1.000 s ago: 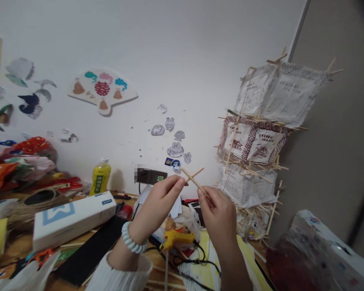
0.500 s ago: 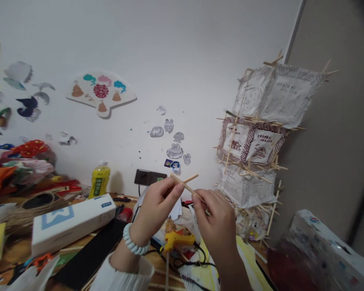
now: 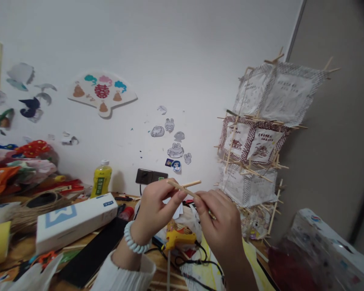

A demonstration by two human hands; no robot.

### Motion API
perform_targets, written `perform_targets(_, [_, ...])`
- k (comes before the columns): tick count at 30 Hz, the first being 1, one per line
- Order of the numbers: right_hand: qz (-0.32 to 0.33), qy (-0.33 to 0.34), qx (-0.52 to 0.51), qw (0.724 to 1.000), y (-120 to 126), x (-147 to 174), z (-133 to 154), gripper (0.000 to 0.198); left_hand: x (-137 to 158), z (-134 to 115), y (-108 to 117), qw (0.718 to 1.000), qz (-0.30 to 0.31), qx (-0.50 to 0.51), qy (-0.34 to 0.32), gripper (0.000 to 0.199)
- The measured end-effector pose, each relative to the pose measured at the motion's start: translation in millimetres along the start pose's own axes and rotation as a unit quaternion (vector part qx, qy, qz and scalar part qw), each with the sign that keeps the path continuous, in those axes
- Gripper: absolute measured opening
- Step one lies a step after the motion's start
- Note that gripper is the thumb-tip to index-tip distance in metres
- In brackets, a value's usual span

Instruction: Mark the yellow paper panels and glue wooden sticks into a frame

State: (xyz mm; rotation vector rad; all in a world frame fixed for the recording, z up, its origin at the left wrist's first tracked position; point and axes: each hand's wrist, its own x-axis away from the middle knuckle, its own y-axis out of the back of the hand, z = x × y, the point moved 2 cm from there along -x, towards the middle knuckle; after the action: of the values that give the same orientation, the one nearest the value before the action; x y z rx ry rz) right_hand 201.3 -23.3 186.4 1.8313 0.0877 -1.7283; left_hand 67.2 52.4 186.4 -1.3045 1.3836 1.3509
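Two thin wooden sticks cross each other in front of me, above the table. My left hand (image 3: 157, 206), with a pale coiled band on the wrist, pinches one wooden stick (image 3: 195, 183) near the crossing. The other wooden stick (image 3: 182, 188) slants down to the right, and my right hand (image 3: 220, 220) is closed around its lower end. Whether the sticks are joined where they cross I cannot tell. Just below the hands lies a yellow glue gun (image 3: 180, 239) with a black cord.
A tiered stick-and-paper lantern (image 3: 255, 141) leans at the right by the wall. At left are a white box (image 3: 75, 222), a yellow drink bottle (image 3: 101, 180), a twine roll (image 3: 33, 208) and a black strip (image 3: 94, 254). A plastic-wrapped box (image 3: 330, 250) stands at lower right.
Both hands have sunk slightly and shifted a little right. The crossed sticks lie flatter, their far ends lower than before. The grip of each hand looks much the same.
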Motion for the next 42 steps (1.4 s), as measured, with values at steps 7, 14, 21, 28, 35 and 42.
perform_targets(7, [0.003, -0.004, -0.016, 1.000, -0.5, 0.5, 1.5, 0.022, -2.5, -3.0, 1.2, 1.000, -0.017, -0.004, -0.012, 0.035])
perform_targets(14, [0.000, -0.016, -0.001, 1.000, 1.8, -0.2, 4.2, 0.018, -1.7, -1.4, -0.7, 1.000, -0.023, -0.013, 0.010, 0.034])
perform_targets(21, [-0.012, -0.030, 0.020, 0.999, 2.1, -1.1, 2.3, 0.022, -1.6, 0.9, -7.4, 0.994, 0.000, -0.026, 0.104, 0.039])
perform_targets(28, [-0.016, -0.044, 0.009, 0.999, 0.1, -0.9, 1.8, 0.025, -1.6, 0.5, -7.8, 0.992, 0.009, -0.031, 0.119, 0.040])
perform_targets(35, [-0.022, -0.079, -0.024, 0.996, -1.0, -0.9, 2.1, 0.023, -1.7, 0.1, -7.4, 0.992, 0.012, -0.033, 0.119, 0.040])
perform_targets(42, [-0.032, -0.104, -0.037, 0.993, -3.8, 0.5, 2.9, 0.023, -2.4, -2.0, -7.1, 0.991, 0.013, -0.028, 0.133, 0.040])
